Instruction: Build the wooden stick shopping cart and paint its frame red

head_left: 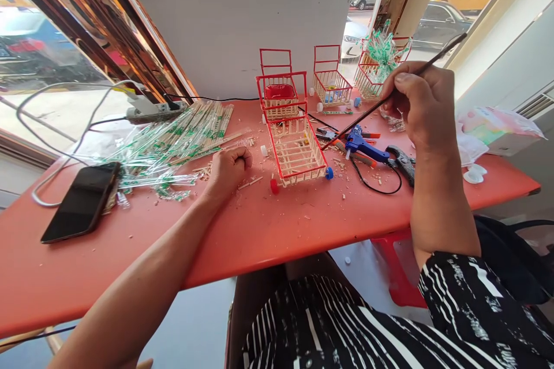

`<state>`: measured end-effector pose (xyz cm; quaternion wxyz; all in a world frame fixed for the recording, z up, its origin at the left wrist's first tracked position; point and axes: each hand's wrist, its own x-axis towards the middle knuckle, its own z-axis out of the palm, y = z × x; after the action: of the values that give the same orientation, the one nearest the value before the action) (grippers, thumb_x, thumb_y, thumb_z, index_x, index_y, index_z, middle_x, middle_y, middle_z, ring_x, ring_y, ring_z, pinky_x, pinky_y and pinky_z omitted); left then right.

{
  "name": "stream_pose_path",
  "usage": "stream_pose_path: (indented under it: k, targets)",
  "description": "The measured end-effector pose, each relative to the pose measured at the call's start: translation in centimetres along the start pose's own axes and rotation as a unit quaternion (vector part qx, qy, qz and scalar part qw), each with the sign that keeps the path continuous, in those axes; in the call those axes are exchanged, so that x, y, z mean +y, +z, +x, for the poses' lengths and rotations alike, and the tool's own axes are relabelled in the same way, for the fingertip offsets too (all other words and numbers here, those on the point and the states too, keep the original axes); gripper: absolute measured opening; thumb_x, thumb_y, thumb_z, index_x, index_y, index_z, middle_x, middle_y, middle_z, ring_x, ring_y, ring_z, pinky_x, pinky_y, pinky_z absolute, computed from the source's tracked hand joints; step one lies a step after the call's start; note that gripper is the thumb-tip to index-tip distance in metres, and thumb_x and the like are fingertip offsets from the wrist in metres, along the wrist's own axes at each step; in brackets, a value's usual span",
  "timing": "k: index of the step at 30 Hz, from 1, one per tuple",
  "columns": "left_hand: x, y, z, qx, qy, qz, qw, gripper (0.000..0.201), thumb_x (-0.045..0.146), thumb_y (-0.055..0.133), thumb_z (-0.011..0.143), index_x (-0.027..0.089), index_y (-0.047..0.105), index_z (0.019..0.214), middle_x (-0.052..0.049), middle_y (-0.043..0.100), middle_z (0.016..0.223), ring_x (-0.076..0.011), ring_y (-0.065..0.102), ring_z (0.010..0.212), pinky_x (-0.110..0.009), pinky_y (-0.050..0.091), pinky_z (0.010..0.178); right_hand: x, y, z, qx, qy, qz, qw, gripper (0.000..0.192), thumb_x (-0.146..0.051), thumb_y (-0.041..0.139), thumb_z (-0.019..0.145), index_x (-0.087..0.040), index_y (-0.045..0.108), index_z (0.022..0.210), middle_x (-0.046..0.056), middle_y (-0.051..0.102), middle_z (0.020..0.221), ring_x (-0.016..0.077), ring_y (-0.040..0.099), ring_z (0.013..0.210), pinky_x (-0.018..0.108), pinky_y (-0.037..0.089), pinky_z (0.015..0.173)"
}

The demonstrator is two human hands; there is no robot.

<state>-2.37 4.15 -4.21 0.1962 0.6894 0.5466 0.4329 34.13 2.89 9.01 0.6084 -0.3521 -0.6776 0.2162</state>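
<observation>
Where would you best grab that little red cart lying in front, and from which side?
I would take the cart by its red top rim, across the two long side rails, coming straight down from above. It lies with the open basket facing up and nothing over it; the thin stick walls look fragile, and the brush tip hovers at its right.

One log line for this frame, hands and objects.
right hand: holds thin brush | left hand: fisted on table | beside: mini cart
</observation>
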Motion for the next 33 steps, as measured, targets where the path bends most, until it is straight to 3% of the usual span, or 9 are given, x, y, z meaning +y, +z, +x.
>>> stream_pose_path:
  k: [6,14,19,23,27,33]
  targets:
    - [0.1,0.0,0.0,0.006,-0.004,0.003,1.000,0.016,0.014,0.046,0.060,0.022,0.057,0.051,0.002,0.057,0.054,-0.0139,0.052,0.057,-0.028,0.038,0.065,0.0,-0.2,-0.1,-0.041,0.025,0.000,0.999,0.022,-0.026,0.068,0.090,-0.019,0.074,0.070,0.000,0.057,0.057,0.0087,0.051,0.049,0.024,0.032,0.043]
    - [0.1,0.0,-0.1,0.010,-0.006,0.004,1.000,0.015,0.017,0.045,0.059,0.022,0.057,0.051,0.001,0.057,0.054,-0.0139,0.053,0.057,-0.028,0.038,0.064,1.0,0.3,0.1,-0.027,0.002,-0.022,0.999,0.024,-0.026,0.065,0.100,-0.017,0.077,0.080,-0.001,0.063,0.062,0.0075,0.055,0.051,0.022,0.032,0.044]
    - [0.0,0.0,-0.1,0.007,-0.004,-0.001,1.000,0.014,0.019,0.045,0.058,0.022,0.057,0.051,0.002,0.056,0.053,-0.0135,0.051,0.056,-0.027,0.038,0.063,0.9,0.1,0.3,-0.010,-0.015,-0.008,1.000,0.024,-0.035,0.069,0.097,-0.019,0.076,0.080,-0.002,0.064,0.062,0.0073,0.052,0.049,0.023,0.033,0.043]
    - [0.1,-0.1,-0.1,0.007,-0.003,-0.002,1.000,0.015,0.018,0.045,0.058,0.023,0.057,0.051,0.002,0.056,0.052,-0.0136,0.051,0.056,-0.027,0.038,0.063,0.8,-0.2,0.4,-0.036,-0.002,0.025,0.999,0.021,-0.030,0.069,0.091,-0.019,0.074,0.073,-0.002,0.059,0.057,0.0079,0.052,0.047,0.024,0.032,0.042]
    - [0.2,-0.1,-0.1,0.012,-0.003,-0.001,1.000,0.017,0.015,0.045,0.059,0.022,0.057,0.051,0.002,0.057,0.052,-0.0135,0.052,0.055,-0.027,0.039,0.063,0.7,-0.1,0.4,-0.064,0.032,-0.001,0.997,0.020,-0.026,0.071,0.090,-0.019,0.074,0.071,0.001,0.063,0.060,0.0094,0.055,0.051,0.025,0.036,0.044]
    - [0.4,-0.1,-0.1,0.013,-0.007,-0.002,1.000,0.018,0.011,0.046,0.058,0.022,0.057,0.050,0.003,0.057,0.051,-0.0137,0.051,0.055,-0.027,0.040,0.063,0.6,0.4,0.2,-0.048,0.016,-0.047,0.998,0.026,-0.036,0.070,0.097,-0.021,0.074,0.076,0.002,0.068,0.067,0.0114,0.059,0.057,0.028,0.037,0.047]
